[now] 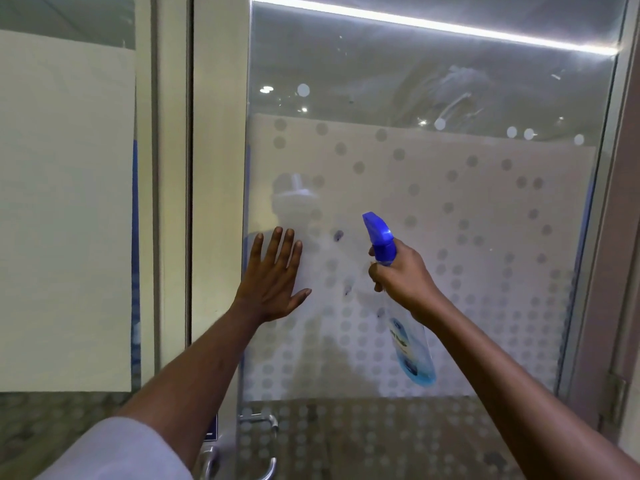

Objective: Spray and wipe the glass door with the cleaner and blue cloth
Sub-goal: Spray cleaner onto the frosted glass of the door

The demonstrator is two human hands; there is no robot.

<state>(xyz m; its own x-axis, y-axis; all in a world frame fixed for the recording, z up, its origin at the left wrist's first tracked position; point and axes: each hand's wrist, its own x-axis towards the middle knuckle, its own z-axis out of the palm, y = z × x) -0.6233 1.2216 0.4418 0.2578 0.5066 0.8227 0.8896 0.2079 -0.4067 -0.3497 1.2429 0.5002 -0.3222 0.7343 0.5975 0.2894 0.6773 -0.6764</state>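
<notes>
- The glass door (pixel 450 202) fills the middle and right of the head view, with a frosted band patterned with round dots across its middle and clearer glass above.
- The left hand (pixel 273 275) is spread flat, fingers apart and pointing up, palm pressed against the glass close to the door's left edge; it holds nothing.
- The right hand (pixel 401 275) is wrapped around the neck of the spray bottle (pixel 412 351), fingers closed at the trigger, just right of the left hand with a gap of glass between the 2.
- The bottle hangs below the fist, its clear body holding blue liquid at the bottom and carrying a label too blurred to read.
- Its blue trigger head (pixel 379 233) rises above the fist, the nozzle tip aimed up and to the left at the glass.
- A few small dark marks (pixel 338 235) sit on the frosted band between the 2 hands.
- Smeared streaks (pixel 453 102) show on the clear upper glass, beneath the reflection of a bright light strip (pixel 433 26).
- A metal door handle (pixel 266 445) sits at the door's lower left edge, below the left forearm.
- A white sleeve (pixel 114 452) covers the upper left arm at the bottom left corner.
- The blue cloth is not visible in this view.
</notes>
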